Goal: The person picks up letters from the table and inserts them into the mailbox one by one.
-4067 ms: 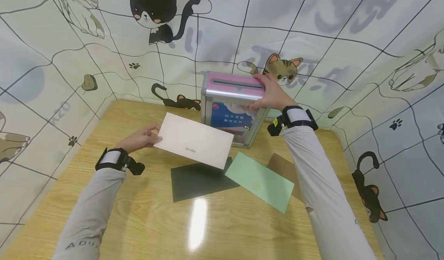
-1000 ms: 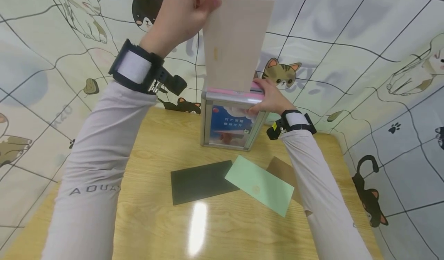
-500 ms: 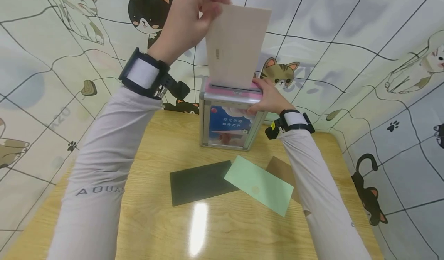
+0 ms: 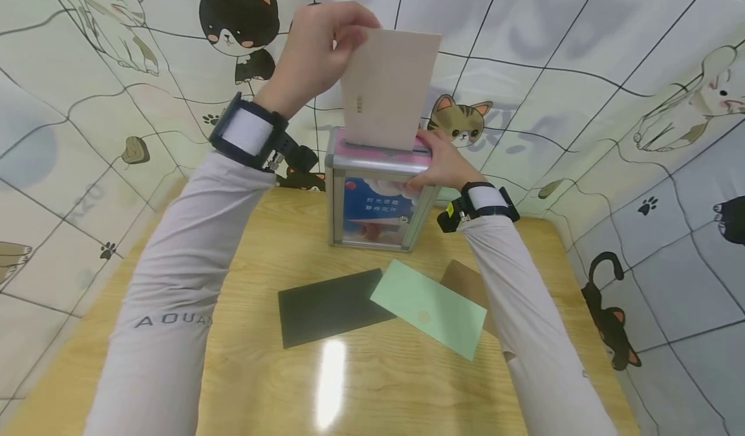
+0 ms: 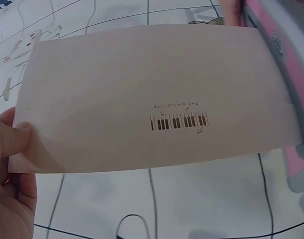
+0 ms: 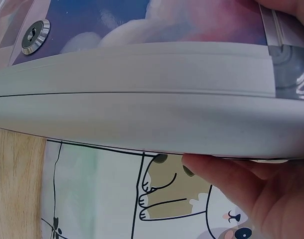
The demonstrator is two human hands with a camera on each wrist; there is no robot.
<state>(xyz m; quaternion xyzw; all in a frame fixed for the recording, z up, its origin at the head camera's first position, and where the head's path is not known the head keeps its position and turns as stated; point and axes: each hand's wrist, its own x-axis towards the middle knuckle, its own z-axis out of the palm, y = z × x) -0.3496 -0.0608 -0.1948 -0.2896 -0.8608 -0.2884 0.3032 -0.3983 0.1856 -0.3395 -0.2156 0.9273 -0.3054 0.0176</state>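
Note:
My left hand [image 4: 323, 51] pinches the top left corner of a pale envelope [image 4: 390, 90], which stands upright over the box. Its lower edge is in the slot of the pink-topped mailbox [image 4: 337, 203], as the left wrist view shows, with small dark print on the envelope [image 5: 137, 64]. My right hand [image 4: 440, 161] grips the mailbox's right upper end, thumb in front and fingers over the top. In the right wrist view the box's silver side [image 6: 132, 107] and a round lock [image 6: 36, 37] lie beside that hand [image 6: 241, 191].
On the wooden table [image 4: 250, 378] in front of the box lie a dark envelope [image 4: 332, 308], a mint-green envelope [image 4: 427, 308] overlapping it, and a brown envelope [image 4: 465, 282] partly under the green one and the right forearm. A cat-printed wall covering [image 4: 524, 48] rises behind.
My left hand has raised the pale envelope from the left, turned it upright and lowered its bottom edge into the slot. The right hand keeps its grip on the box.

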